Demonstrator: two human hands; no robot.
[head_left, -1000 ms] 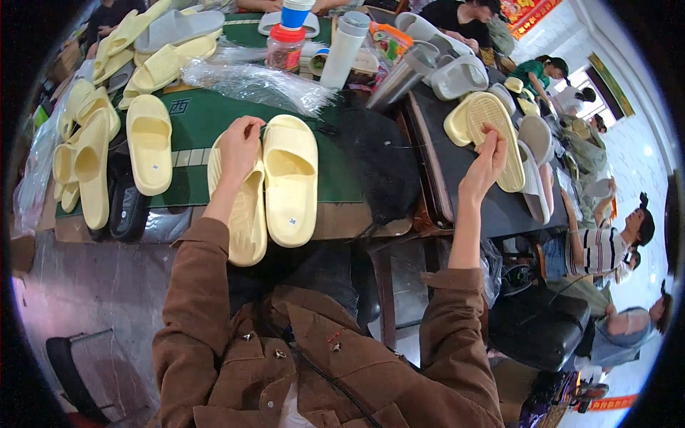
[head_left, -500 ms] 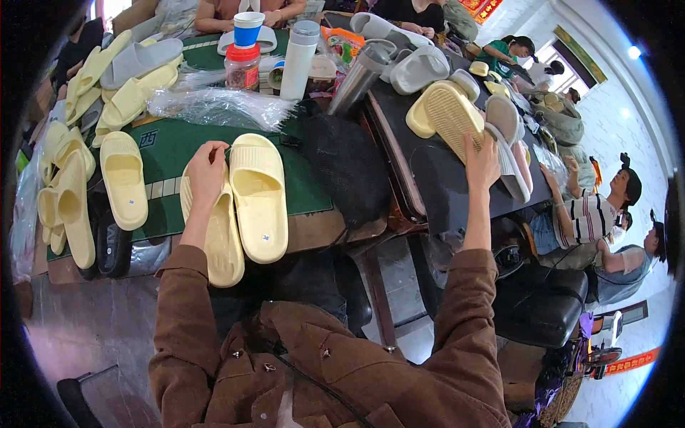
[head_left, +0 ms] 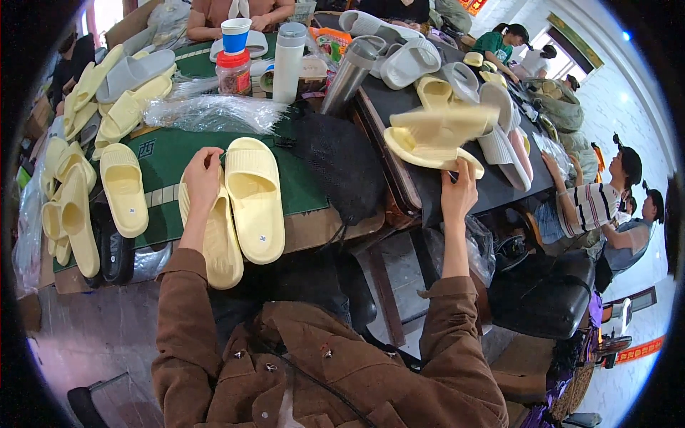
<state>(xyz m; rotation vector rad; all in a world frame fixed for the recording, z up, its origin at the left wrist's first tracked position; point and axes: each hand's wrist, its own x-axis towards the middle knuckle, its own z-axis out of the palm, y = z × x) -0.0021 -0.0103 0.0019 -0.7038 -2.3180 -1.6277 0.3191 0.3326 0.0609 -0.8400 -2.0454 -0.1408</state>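
Observation:
My left hand [head_left: 205, 175] is closed, its fingers pinched at the toe end of a pair of pale yellow slippers. The left slipper [head_left: 223, 250] is partly hidden behind the hand, while the right slipper [head_left: 258, 225] shows its ribbed strap and a small white sticker. Both heels reach past the front edge of the table. Over the dark table, my right hand [head_left: 459, 192] grips another yellow slipper [head_left: 437, 158] by its end. Just above it is a second pale yellow shape [head_left: 449, 123], smeared by motion. A small dark bit shows at the right fingertips.
More yellow slippers [head_left: 123, 191] and a grey one [head_left: 135, 75] lie at left. A clear plastic bundle [head_left: 214, 113], white bottle [head_left: 288, 64], steel tumbler [head_left: 353, 75] and red-lidded jar [head_left: 233, 73] stand farther back. A black mesh bag [head_left: 335, 167] lies between tables. White slippers [head_left: 412, 63] are beyond; people sit around.
My right hand has moved left and nearer, and the slipper in it has swung from upright, sole showing, to lying sideways. My left hand and its pair have barely moved.

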